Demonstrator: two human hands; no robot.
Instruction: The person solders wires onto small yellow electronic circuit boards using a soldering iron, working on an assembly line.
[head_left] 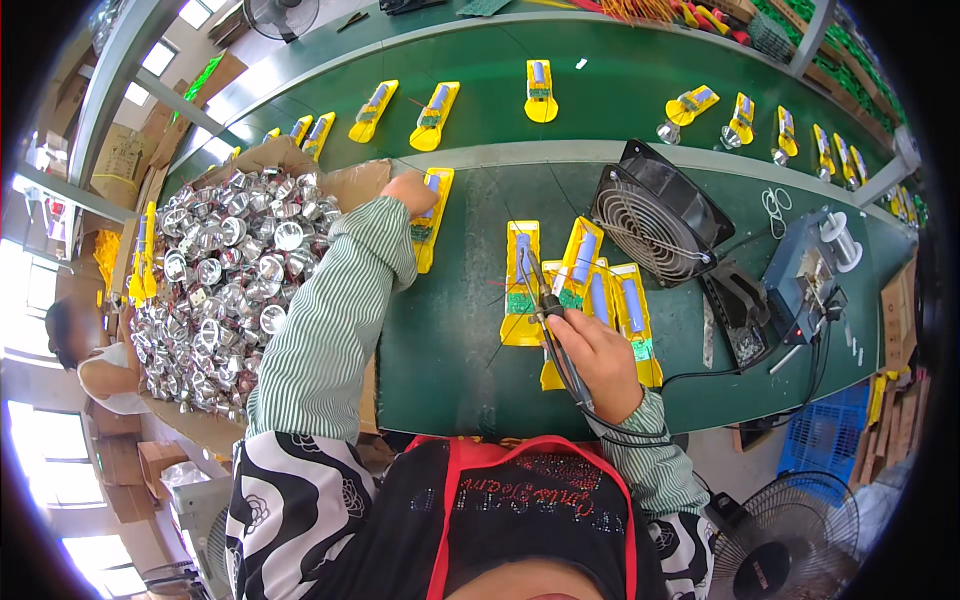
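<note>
My left hand (408,190) reaches forward across the green table and rests on a yellow torch half-shell (432,232) with a blue battery and a small green board inside. My right hand (592,352) holds a black soldering iron (548,315); its tip points up at another yellow half-shell (522,283) lying in front of me. Right beside that hand, several more yellow half-shells (612,300) with blue batteries lie overlapping.
A cardboard box of silver reflector cups (225,280) sits at my left. A black fan (658,215) and a soldering station (805,280) stand at right. More yellow half-shells (540,92) ride the far green belt. Another person (85,350) sits at left.
</note>
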